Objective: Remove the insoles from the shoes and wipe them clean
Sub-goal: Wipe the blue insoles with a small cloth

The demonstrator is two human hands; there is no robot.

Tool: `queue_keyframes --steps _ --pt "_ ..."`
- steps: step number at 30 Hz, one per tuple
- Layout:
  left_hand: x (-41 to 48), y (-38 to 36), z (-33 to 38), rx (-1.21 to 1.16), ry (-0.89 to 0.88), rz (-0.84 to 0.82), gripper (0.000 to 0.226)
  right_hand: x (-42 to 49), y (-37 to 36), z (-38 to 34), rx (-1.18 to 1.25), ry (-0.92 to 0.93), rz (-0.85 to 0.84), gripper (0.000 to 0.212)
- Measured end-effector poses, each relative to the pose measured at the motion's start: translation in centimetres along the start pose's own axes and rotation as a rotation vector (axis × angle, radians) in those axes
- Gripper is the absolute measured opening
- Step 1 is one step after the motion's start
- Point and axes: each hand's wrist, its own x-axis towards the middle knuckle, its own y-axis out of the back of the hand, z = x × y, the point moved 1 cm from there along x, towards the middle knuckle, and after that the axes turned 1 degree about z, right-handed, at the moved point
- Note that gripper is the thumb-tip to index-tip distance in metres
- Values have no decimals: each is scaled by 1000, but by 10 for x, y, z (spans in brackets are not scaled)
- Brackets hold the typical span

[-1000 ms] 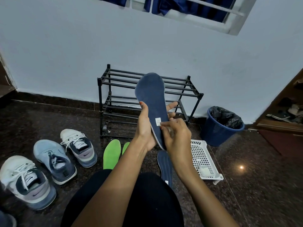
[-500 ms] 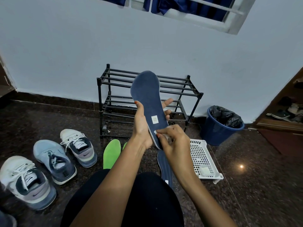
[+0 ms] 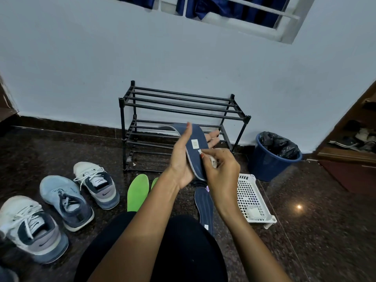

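Head view: right hand [image 3: 221, 173] mostly hides white wad [image 3: 213, 160] at insole [image 3: 196, 161].

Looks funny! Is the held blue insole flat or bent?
Bent: the blue insole curls over at its top; left hand grips it, right hand pinches a white wipe.

A swoosh sign is showing on two shoes, and two tags are too small to read.
A dark swoosh is showing on the heel of the far white shoe [image 3: 97, 186] and of the near white shoe [image 3: 30, 228]. A white tag [image 3: 195, 143] is sitting on the raised blue insole [image 3: 200, 159], its mark too blurry to read. Another tiny tag [image 3: 206, 227] is sitting on the floor insole [image 3: 204, 208].
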Motion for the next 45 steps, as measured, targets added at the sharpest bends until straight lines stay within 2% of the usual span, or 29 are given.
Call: queue_keyframes --steps 3,7,11,18,21,27,33,40,45 --pt "1 2 -2 -16 47 -10 63 3 -3 -2 6 -23 15 14" --pt "1 4 -1 -118 -19 8 82 3 -2 -3 -40 21 -107 18" --pt "2 8 -1 -134 -28 -8 88 6 -1 1 -161 133 -147 20" --pt "4 10 5 -247 -95 -24 83 -12 3 -3 -2 187 -301 16" --pt "4 10 4 -269 -98 -42 81 -13 7 -4 -27 209 -292 14" --pt "2 7 3 -229 -75 -81 73 -6 4 0 -157 209 -170 16" --pt "2 11 3 -232 -82 -66 81 -25 4 -6 32 177 -244 14" --pt "1 6 1 -241 -35 -102 78 -10 4 -1 -85 188 -157 13" --pt "2 9 2 -253 -56 -83 73 -17 2 -3 7 194 -188 14"
